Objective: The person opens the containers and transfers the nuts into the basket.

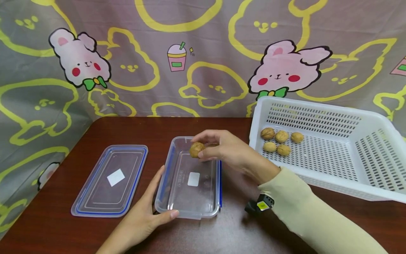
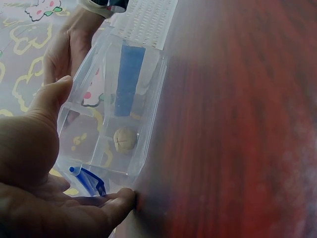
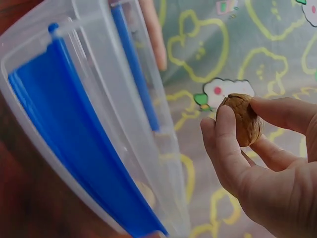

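A clear plastic food container [image 1: 177, 190] with blue side clips stands lidless on the table. My left hand [image 1: 139, 215] grips its near left side, thumb at the near rim and fingers along the left wall. Over the container's far end, my right hand [image 1: 226, 150] pinches a brown walnut [image 1: 197, 150] between thumb and fingertips, as the right wrist view also shows with the walnut [image 3: 242, 119] above the rim. Another walnut [image 2: 125, 140] shows through the container's wall in the left wrist view; in the head view it is mostly hidden behind the right hand.
On the left lies a clear lid [image 1: 127, 180] with a blue seal and a white label. To the right a white perforated basket [image 1: 333, 169] holds several walnuts [image 1: 281, 136] in its left part. A patterned curtain [image 1: 206, 42] hangs behind the dark red-brown table [image 1: 222, 123].
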A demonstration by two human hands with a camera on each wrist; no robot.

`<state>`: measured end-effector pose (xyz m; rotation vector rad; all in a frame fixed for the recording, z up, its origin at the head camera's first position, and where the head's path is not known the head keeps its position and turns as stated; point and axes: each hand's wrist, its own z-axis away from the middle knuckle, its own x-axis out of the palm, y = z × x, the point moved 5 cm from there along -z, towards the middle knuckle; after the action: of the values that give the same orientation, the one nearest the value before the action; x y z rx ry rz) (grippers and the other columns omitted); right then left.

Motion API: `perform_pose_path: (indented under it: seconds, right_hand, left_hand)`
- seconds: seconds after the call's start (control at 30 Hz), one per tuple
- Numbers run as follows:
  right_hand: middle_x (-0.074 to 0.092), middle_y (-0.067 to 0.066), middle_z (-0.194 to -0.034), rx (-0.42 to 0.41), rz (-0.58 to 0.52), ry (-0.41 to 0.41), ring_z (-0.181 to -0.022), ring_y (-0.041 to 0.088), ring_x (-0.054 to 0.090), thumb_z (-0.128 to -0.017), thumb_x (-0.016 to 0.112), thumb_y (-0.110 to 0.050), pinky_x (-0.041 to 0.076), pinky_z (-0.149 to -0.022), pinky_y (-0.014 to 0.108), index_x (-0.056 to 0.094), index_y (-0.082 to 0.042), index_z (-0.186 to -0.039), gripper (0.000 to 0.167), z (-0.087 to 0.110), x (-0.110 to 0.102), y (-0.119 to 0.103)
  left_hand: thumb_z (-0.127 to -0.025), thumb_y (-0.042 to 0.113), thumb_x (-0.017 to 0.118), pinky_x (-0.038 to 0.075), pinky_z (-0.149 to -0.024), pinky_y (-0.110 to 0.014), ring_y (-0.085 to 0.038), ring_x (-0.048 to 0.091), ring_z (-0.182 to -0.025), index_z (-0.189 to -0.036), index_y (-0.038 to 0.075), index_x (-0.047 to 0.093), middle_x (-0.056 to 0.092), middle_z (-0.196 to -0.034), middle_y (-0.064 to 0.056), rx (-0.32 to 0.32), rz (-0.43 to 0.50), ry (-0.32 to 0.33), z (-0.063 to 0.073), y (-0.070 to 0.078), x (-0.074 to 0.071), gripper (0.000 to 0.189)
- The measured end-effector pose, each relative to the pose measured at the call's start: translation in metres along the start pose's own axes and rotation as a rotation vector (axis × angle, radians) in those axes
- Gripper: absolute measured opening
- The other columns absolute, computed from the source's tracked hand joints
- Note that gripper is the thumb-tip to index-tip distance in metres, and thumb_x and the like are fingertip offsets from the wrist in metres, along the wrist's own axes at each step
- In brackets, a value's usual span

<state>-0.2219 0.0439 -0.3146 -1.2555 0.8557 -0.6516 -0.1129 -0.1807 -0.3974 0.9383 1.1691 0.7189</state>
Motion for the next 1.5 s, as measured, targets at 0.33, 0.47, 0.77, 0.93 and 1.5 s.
perform_pose_path:
  seconds: [0.33, 0.47, 0.77, 0.93, 1.5]
  right_hand:
    - [0.066, 0.015, -0.132, 0.026, -0.032, 0.087, -0.115, 0.028, 0.067, -0.095, 0.072, -0.004, 0.06, -0.095, 0.035, 0.063, -0.004, -0.135, 0.041, 0.028, -0.054, -0.015]
    - [0.062, 0.014, -0.134, 0.028, -0.015, 0.107, -0.119, 0.027, 0.065, -0.097, 0.071, -0.006, 0.059, -0.096, 0.031, 0.062, -0.005, -0.135, 0.038, 0.04, -0.08, -0.02]
    - [0.065, 0.004, -0.134, -0.035, -0.107, 0.153, -0.117, 0.024, 0.069, -0.101, 0.065, 0.0, 0.059, -0.094, 0.029, 0.069, -0.015, -0.134, 0.037, 0.06, -0.156, -0.02]
    - [0.062, 0.002, -0.14, -0.061, -0.133, 0.197, -0.121, 0.019, 0.066, -0.103, 0.059, 0.002, 0.058, -0.095, 0.026, 0.068, -0.013, -0.136, 0.038, 0.069, -0.193, -0.011]
    - [0.059, -0.014, -0.145, 0.066, 0.061, 0.168, -0.123, 0.008, 0.061, -0.104, 0.056, 0.003, 0.056, -0.093, 0.026, 0.064, -0.023, -0.144, 0.049, 0.088, -0.272, 0.046]
  left_hand:
    - [-0.086, 0.035, 0.087, 0.039, -0.114, -0.057, -0.039, 0.04, -0.15, -0.168, 0.04, 0.005, 0.02, -0.175, -0.013, -0.017, -0.009, 0.017, 0.002, -0.001, -0.002, 0.116]
    - [-0.087, 0.035, 0.086, 0.038, -0.115, -0.059, -0.039, 0.039, -0.15, -0.168, 0.041, 0.005, 0.019, -0.175, -0.013, -0.02, -0.007, 0.013, 0.002, -0.001, -0.002, 0.115]
    - [-0.087, 0.037, 0.086, 0.034, -0.116, -0.065, -0.04, 0.037, -0.151, -0.168, 0.041, 0.005, 0.017, -0.176, -0.012, -0.009, -0.032, 0.016, 0.003, 0.0, -0.002, 0.115]
    - [-0.087, 0.037, 0.086, 0.033, -0.116, -0.066, -0.041, 0.036, -0.151, -0.168, 0.041, 0.005, 0.016, -0.176, -0.013, 0.008, -0.04, 0.018, 0.003, -0.001, -0.001, 0.115]
    - [-0.087, 0.037, 0.086, 0.037, -0.116, -0.061, -0.04, 0.037, -0.152, -0.168, 0.042, 0.005, 0.017, -0.176, -0.012, -0.031, -0.009, 0.007, 0.001, -0.003, 0.0, 0.115]
